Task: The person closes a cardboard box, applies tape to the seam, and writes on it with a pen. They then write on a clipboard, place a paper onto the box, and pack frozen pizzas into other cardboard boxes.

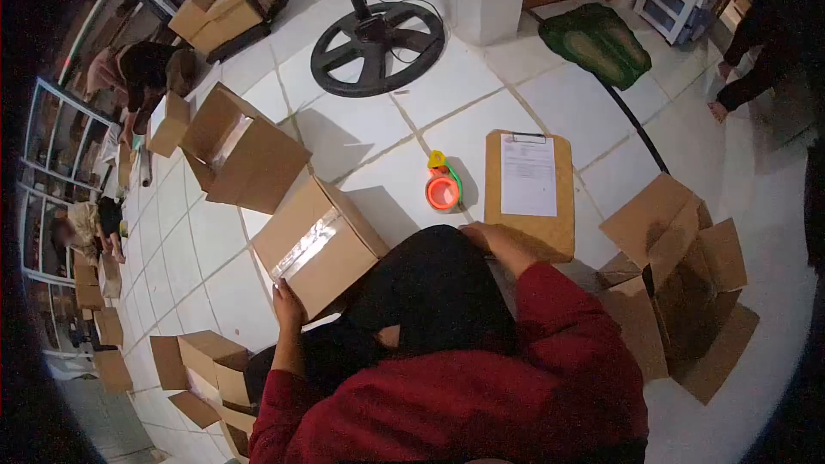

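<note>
A closed cardboard box (320, 251) with shiny clear tape along its seam sits tilted by my left knee. My left hand (290, 302) holds its near left side, the fingers lying along the cardboard. My right hand (497, 242) rests at my right knee beside the clipboard, its fingers stretched out and partly hidden by the knee; I see nothing in it. On the brown clipboard (563, 198) a printed sheet (528, 174) is clipped. Left of that stands an orange tape dispenser (442, 193) with yellow and green parts.
Open cardboard boxes surround me: one behind (258, 155), one at right (713, 266), one at lower left (210, 352). A black round stand base (376, 47) and a green mat (597, 43) lie farther off. Other people (142, 73) work at left; someone's legs (748, 56) stand right.
</note>
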### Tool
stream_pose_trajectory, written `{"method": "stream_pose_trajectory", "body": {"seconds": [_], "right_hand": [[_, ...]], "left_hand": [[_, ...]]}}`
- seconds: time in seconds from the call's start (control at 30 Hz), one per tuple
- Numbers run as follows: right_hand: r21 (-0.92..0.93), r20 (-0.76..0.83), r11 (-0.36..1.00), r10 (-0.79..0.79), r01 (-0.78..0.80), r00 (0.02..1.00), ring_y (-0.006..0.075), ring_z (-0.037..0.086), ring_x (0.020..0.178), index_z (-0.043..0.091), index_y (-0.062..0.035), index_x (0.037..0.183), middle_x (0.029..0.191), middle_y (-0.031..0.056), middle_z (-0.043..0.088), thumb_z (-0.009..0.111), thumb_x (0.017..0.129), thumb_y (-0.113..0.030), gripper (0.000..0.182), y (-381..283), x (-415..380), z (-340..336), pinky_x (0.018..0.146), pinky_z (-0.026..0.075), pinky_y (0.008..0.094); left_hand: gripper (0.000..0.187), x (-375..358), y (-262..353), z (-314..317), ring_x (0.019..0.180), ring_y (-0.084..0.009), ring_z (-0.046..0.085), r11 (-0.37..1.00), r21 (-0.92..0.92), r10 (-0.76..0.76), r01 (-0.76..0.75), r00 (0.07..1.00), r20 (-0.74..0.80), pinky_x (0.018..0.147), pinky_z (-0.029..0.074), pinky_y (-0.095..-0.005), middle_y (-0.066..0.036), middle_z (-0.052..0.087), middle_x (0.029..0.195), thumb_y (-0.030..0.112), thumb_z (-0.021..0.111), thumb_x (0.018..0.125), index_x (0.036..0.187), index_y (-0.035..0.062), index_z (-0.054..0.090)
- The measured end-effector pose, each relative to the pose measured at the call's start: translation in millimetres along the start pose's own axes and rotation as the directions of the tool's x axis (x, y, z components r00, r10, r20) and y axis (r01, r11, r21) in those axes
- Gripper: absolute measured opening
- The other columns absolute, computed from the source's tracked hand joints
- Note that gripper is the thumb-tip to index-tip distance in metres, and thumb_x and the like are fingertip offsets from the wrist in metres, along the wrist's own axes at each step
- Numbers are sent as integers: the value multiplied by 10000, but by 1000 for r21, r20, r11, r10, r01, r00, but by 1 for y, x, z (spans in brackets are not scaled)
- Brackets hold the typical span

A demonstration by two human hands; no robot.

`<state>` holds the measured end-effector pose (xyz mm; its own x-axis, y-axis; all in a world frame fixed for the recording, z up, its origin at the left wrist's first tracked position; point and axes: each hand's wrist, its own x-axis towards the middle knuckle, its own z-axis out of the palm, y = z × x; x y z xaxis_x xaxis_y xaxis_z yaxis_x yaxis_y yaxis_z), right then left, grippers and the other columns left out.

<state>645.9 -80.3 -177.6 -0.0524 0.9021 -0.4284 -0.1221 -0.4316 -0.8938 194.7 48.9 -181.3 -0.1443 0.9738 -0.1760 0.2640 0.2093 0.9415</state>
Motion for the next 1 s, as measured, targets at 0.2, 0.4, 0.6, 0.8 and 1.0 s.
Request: {"method": "stream_pose_trajectory", "body": {"seconds": [0.2,0.4,0.6,0.8,1.0], "right_hand": [[-546,-742,817,-366,-189,562,284,563,797,525,-1,945,842,193,568,453,773,-197,270,28,-45,-99,678,438,379],[-343,-917,617,-56,-708,396,325,516,847,521,30,924,918,221,525,514,720,-157,278,66,-59,-141,733,402,369],[-436,-898,431,-156,-790,411,293,532,799,507,47,938,877,188,541,626,663,-273,439,86,-32,-112,668,435,360],[372,-853,924,301,93,426,253,553,800,501,48,944,904,174,556,668,628,-257,470,57,-62,-101,682,455,355],[-134,-942,974,-69,-181,328,196,561,711,487,10,910,730,88,565,580,667,-79,276,8,-75,-102,602,432,310]], "left_hand": [[510,-2,9,-1,882,-288,499,977,211,-11,11,1000,-4,761,387,-331,-206,516,957,399,323,854,1049,-64,410],[496,-10,21,4,888,-240,480,986,167,-10,11,1000,-7,788,376,-320,-178,491,978,390,346,855,1071,-54,391],[553,-2,10,-2,979,-256,456,994,62,-97,91,989,112,827,353,-327,-186,473,1058,432,348,836,1134,-33,361],[513,1,0,-1,991,-291,461,999,50,-7,1,992,122,820,367,-347,-210,462,1078,345,386,839,1190,-17,293],[537,4,-16,5,1133,-310,324,964,110,242,-244,970,36,926,278,-351,-234,328,1203,141,441,803,1241,-31,182]]}}
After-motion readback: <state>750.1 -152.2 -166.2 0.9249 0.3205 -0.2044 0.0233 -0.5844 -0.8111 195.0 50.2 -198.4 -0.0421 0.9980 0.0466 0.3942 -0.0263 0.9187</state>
